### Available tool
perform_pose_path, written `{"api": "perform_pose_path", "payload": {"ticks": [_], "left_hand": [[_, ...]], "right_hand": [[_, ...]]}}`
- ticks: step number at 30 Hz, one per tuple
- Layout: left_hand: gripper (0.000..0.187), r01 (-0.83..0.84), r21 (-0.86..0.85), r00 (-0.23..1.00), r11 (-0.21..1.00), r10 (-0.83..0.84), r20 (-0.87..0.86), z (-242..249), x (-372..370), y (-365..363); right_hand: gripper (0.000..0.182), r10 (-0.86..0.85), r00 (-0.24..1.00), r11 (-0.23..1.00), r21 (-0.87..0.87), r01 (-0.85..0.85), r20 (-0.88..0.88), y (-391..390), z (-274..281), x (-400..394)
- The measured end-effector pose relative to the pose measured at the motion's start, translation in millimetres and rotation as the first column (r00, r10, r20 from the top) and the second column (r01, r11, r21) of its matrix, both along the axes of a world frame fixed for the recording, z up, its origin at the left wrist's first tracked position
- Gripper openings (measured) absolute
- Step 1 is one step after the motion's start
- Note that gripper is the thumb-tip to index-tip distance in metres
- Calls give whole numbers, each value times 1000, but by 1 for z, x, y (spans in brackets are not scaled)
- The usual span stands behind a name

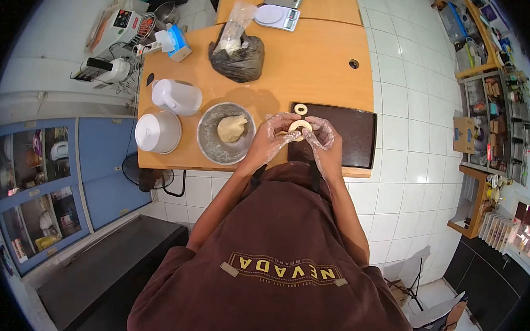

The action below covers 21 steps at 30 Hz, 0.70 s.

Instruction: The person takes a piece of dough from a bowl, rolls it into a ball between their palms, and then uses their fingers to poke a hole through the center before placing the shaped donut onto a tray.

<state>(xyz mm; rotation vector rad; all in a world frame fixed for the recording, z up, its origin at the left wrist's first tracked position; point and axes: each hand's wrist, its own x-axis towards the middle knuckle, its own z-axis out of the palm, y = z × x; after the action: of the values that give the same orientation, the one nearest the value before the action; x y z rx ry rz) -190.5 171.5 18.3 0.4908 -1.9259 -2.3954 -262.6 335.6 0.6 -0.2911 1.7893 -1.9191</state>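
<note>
A pale dough ring [300, 125] is pinched between the fingertips of my left hand [272, 135] and my right hand [324, 136]. Both hands are floury, with fingers closed around the ring's two sides, over the left part of a dark baking tray [350, 137]. Just beyond my fingers, a second dough ring [301, 108] lies on the tray's far left corner. To the left of my left hand stands a metal mixing bowl [209, 147] with a lump of dough [231, 128] inside. My hands partly hide the tray and the held ring.
Left of the bowl stand a white jug [178, 97] and a lidded white tub [159, 132]. Farther back on the wooden table [318, 60] are a black plastic bag [241, 62], a white kitchen scale [276, 16] and a blue-and-white carton [178, 43].
</note>
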Motion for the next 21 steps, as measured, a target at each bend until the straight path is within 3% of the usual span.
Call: {"api": "perform_pose_path", "payload": {"ticks": [6,10,11,14,18,21], "left_hand": [[30,-80,197,992,977,59,108,-63,-37,49],[21,-65,94,951,993,33,307,-119,-47,77],[17,-174,170,919,970,98,383,-130,-49,89],[18,-186,290,895,939,40,443,-158,-53,100],[22,-238,165,852,957,124,509,-197,-55,105],[28,-297,140,831,945,183,525,-219,-63,102]], "right_hand": [[26,-37,992,985,162,56,-121,50,-29,-39],[23,35,986,957,290,14,-163,78,-89,-51],[22,62,984,944,329,-4,-165,84,-102,-53],[21,116,985,910,410,-55,-125,92,-133,-61],[23,138,990,888,446,-109,-31,89,-171,-68],[23,168,982,865,491,-103,-89,79,-195,-77]]}}
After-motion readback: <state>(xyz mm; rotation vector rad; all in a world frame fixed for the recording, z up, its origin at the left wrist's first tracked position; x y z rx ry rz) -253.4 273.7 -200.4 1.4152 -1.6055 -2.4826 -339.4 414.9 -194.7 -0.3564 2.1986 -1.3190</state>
